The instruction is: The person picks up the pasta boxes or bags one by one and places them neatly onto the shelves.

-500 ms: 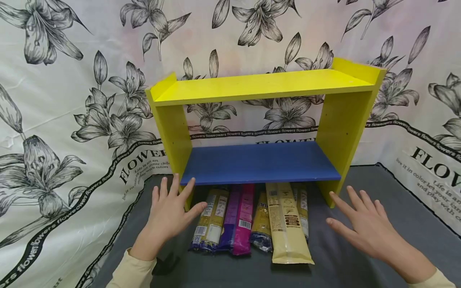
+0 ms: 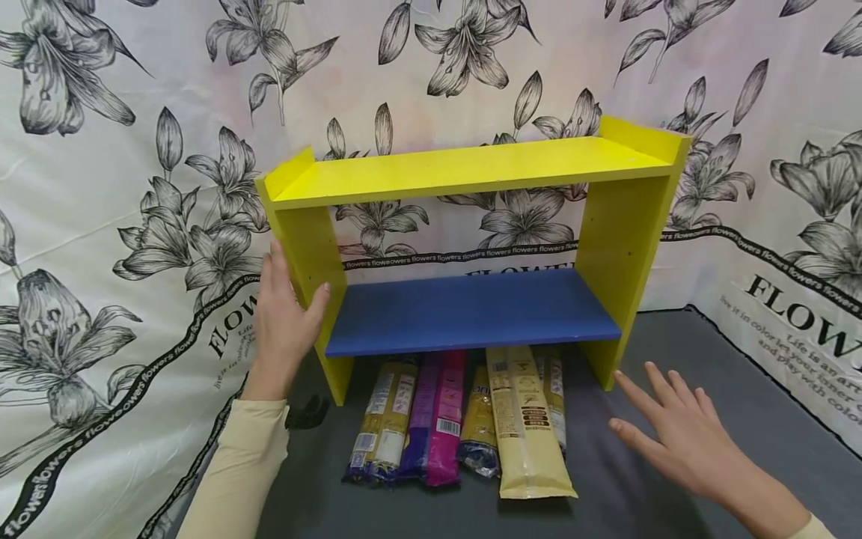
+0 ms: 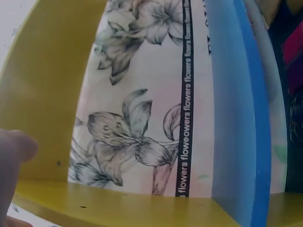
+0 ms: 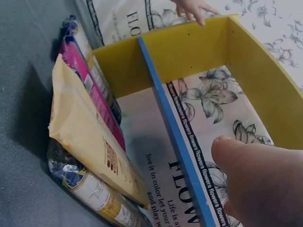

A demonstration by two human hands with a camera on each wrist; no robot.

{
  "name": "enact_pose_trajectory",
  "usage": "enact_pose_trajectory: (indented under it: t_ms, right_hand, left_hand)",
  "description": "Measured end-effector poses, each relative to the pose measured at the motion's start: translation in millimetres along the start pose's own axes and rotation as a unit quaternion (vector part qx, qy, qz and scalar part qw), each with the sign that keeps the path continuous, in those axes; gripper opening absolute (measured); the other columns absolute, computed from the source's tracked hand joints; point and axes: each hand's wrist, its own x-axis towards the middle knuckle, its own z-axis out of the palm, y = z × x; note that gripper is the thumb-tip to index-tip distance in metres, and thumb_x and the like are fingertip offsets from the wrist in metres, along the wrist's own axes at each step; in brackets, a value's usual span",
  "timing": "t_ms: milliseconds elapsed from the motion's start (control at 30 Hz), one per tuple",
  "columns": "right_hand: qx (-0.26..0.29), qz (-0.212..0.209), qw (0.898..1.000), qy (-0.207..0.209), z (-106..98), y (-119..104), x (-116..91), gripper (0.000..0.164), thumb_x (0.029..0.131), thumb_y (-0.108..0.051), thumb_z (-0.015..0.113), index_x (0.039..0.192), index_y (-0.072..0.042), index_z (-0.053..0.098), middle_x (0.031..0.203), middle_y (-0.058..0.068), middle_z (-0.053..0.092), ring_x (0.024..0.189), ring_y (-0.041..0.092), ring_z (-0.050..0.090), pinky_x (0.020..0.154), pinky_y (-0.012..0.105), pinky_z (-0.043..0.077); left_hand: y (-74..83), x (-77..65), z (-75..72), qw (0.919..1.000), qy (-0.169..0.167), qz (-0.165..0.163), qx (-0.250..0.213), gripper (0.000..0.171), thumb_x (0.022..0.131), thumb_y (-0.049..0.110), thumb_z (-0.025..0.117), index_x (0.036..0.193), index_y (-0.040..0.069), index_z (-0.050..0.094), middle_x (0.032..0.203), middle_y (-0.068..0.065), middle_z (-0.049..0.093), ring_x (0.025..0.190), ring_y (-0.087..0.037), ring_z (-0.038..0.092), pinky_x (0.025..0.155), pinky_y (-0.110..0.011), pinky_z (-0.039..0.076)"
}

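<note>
A small yellow shelf unit (image 2: 471, 168) with a blue middle board (image 2: 471, 314) stands on the dark table. My left hand (image 2: 283, 322) is at its left side panel (image 2: 306, 262), fingers straight along the outer side and thumb at the front edge. In the left wrist view, the thumb (image 3: 16, 146) shows before the yellow panel. My right hand (image 2: 680, 438) hovers, fingers spread, beside the foot of the right side panel (image 2: 622, 239), holding nothing. Under the blue board lie a cream packet (image 2: 528, 434), a purple and pink packet (image 2: 434, 427) and gold packets (image 2: 384, 427).
Behind the unit hangs a white cloth (image 2: 195, 67) printed with grey flowers and lettering. The dark tabletop (image 2: 687, 340) runs on to the right. A small black object (image 2: 308, 412) lies below the left forearm.
My left hand has moved up and left, from before the blue board's front corner to the outer side of the left panel. The right hand is nearly still; the view shifted slightly.
</note>
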Motion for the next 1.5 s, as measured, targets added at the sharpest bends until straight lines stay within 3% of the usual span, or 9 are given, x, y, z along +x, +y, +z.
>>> enact_pose_trajectory:
  t_ms: [133,167,333,433,767,1300,1500]
  right_hand:
    - [0.005,0.001,1.000,-0.003,5,-1,0,0.078,0.097,-0.060,0.055,0.158,-0.015,0.040,0.159,0.039,0.026,0.138,0.068,0.023,0.102,0.082,0.017]
    - [0.006,0.001,1.000,-0.005,6,-1,0,0.078,0.097,-0.060,0.055,0.158,-0.015,0.041,0.159,0.039,0.026,0.138,0.068,0.023,0.102,0.082,0.017]
    - [0.020,0.007,1.000,-0.018,10,-2,0,0.078,0.097,-0.061,0.055,0.158,-0.014,0.041,0.160,0.039,0.024,0.139,0.069,0.021,0.103,0.082,0.015]
    - [0.028,0.013,0.999,-0.025,11,-2,1,0.079,0.097,-0.062,0.054,0.158,-0.014,0.040,0.160,0.039,0.021,0.140,0.069,0.018,0.103,0.082,0.013]
    - [0.033,0.014,0.999,-0.024,11,-4,3,0.078,0.098,-0.060,0.054,0.158,-0.012,0.040,0.160,0.040,0.022,0.139,0.069,0.020,0.102,0.083,0.014]
    - [0.077,-0.017,0.997,-0.025,7,-23,27,0.073,0.101,-0.051,0.055,0.158,-0.008,0.038,0.159,0.043,0.021,0.139,0.070,0.022,0.101,0.082,0.024]
    - [0.092,-0.022,0.994,-0.050,11,-30,40,0.073,0.102,-0.050,0.053,0.158,-0.006,0.037,0.159,0.043,0.020,0.140,0.068,0.025,0.099,0.080,0.032]
  left_hand:
    - [-4.1,9.8,10.8,0.9982,0.052,0.011,-0.029,0.089,0.095,0.020,0.062,0.166,0.016,0.009,0.164,-0.021,0.032,0.125,-0.052,0.053,0.096,-0.068,0.046]
    - [-5.7,10.7,13.8,0.9972,0.065,0.021,-0.030,0.088,0.094,0.015,0.061,0.166,0.015,0.011,0.159,-0.024,0.038,0.114,-0.053,0.057,0.088,-0.066,0.048]
    - [-15.5,10.3,24.7,0.9901,0.122,0.067,-0.018,0.082,0.087,-0.008,0.051,0.163,0.008,0.022,0.131,-0.035,0.059,0.082,-0.052,0.056,0.068,-0.061,0.043]
    - [-18.7,12.2,28.0,0.9876,0.137,0.075,-0.018,0.082,0.085,-0.010,0.049,0.162,0.009,0.026,0.123,-0.037,0.063,0.077,-0.052,0.057,0.064,-0.060,0.043]
    - [-15.9,14.1,27.7,0.9897,0.122,0.071,-0.022,0.084,0.082,-0.011,0.052,0.161,0.008,0.028,0.105,-0.040,0.065,0.072,-0.052,0.059,0.062,-0.059,0.046]
    - [-20.5,11.0,23.9,0.9876,0.130,0.085,-0.023,0.083,0.083,-0.008,0.052,0.161,0.007,0.029,0.097,-0.040,0.065,0.063,-0.050,0.056,0.056,-0.056,0.043]
    - [-20.2,12.0,23.9,0.9901,0.117,0.074,-0.023,0.083,0.084,-0.009,0.053,0.162,0.009,0.027,0.101,-0.040,0.065,0.071,-0.052,0.060,0.062,-0.059,0.047]
